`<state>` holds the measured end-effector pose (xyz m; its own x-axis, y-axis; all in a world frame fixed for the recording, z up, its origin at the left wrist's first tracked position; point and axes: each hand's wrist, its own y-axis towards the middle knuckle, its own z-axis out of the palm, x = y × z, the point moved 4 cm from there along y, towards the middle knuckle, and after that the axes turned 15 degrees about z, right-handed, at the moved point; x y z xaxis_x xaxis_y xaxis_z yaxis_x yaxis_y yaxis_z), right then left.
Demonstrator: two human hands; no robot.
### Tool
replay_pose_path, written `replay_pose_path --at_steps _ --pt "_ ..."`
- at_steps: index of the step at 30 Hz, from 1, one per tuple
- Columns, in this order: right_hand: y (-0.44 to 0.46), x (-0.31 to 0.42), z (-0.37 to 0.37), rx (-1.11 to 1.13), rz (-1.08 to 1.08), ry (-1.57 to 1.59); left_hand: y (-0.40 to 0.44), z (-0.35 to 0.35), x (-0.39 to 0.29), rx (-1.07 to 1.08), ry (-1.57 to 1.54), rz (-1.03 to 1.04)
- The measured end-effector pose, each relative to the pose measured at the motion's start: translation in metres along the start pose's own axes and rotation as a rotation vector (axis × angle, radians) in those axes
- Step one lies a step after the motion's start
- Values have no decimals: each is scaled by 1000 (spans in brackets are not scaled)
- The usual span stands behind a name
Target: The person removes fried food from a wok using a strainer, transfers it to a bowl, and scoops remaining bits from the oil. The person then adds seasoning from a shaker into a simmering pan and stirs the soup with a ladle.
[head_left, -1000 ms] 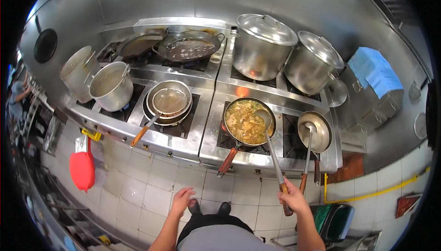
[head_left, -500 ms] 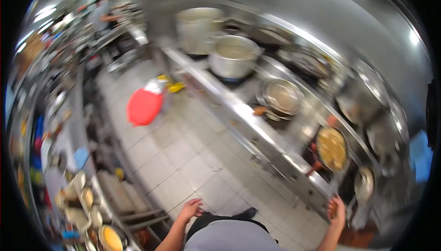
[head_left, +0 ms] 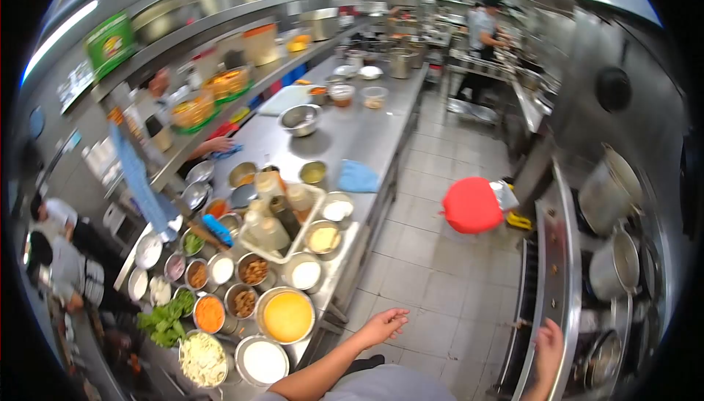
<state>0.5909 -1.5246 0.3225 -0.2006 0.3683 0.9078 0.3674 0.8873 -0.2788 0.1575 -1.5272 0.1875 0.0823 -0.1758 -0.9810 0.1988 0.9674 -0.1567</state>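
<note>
Two bare hands, both loosely open, beside a steel table (head_left: 334, 144).
Head view: left hand (head_left: 383, 326) near one round bowl of yellow liquid (head_left: 287, 315) at the table's near end; right hand (head_left: 548, 350) by the stove's front edge (head_left: 569, 254), below two metal pots (head_left: 614, 265).

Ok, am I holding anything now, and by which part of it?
Nothing that shows: your left hand is open and empty, and your right hand, somewhat blurred, has no visible object in it.

Two stove pots (head_left: 613, 269); one hanging pan (head_left: 613, 89)
</note>
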Motion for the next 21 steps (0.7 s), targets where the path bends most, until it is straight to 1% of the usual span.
replay_pose_path --at_steps 2,3,4,6,8,10,12,14,15,16,18,19,20,21 --pt "24 44 129 364 -56 -59 -15 -26 -22 -94 -19 41" --pt "29 65 186 557 -165 -60 -22 -37 -30 -135 -28 74" --pt "19 102 240 706 -135 -99 -32 -47 -35 -175 -34 81" --pt "9 155 328 922 -335 -106 -54 -68 -44 -280 -56 75" --pt "-6 207 400 1060 -452 -125 -73 -82 -43 -368 -92 103" --pt "-32 254 459 1228 -528 -53 -89 -95 -49 -474 -136 133" --pt "-62 295 515 1338 -631 1 -97 -109 -58 -581 -138 159" --pt "-104 337 562 1541 -595 156 -100 -121 -61 -674 -143 180" --pt "-125 357 582 1635 -593 189 -98 -130 -61 -737 -147 187" --pt "-149 374 602 1717 -541 199 -94 -137 -63 -796 -153 192" --pt "-192 402 646 1776 -644 141 -87 -141 -79 -902 -178 217" --pt "-211 416 671 1669 -821 62 -85 -143 -87 -972 -198 227" --pt "-230 427 700 1549 -994 -11 -82 -144 -90 -997 -196 239" --pt "-250 439 728 1395 -1173 65 -81 -144 -90 -1051 -200 251"
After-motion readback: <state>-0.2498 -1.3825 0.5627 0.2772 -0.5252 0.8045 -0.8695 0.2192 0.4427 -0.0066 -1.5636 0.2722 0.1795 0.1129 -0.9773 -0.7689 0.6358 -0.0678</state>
